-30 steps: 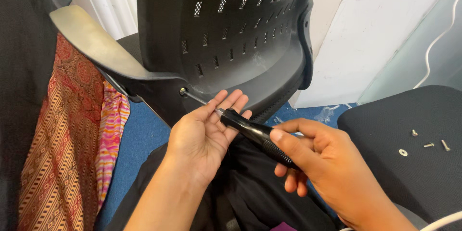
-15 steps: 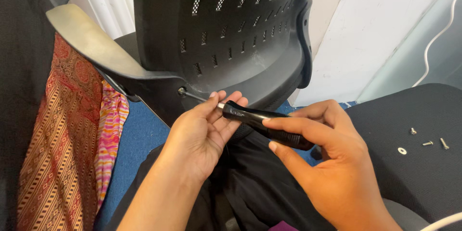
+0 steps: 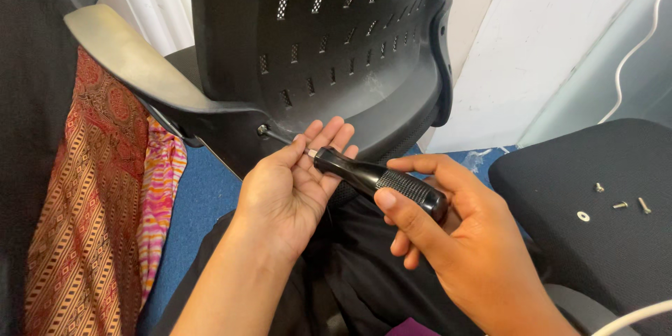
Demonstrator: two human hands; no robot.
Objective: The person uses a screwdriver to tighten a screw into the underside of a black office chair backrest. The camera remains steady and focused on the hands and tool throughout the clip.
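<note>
Two hands on one tool here. Right hand (image 3: 455, 238) is wrapped round the textured end of a black plastic-handled screwdriver (image 3: 378, 178), thumb on top, fingers curled under. Long axis of the screwdriver runs on a slant, handle low and toward the person, thin metal shaft pointing up and away at a small silver screw head (image 3: 262, 129) low on the black perforated plastic chair back (image 3: 336, 49). Left hand (image 3: 294, 185) is open, palm up, fingers straight, cradling the front of the handle and the shaft just below that chair back; it isn't gripping anything. Grey curved armrest (image 3: 133, 63) sticks out left of the chair back. Right of it sits a black fabric seat cushion (image 3: 602, 252) with a few loose silver screws and a washer (image 3: 616, 204) on top.
</note>
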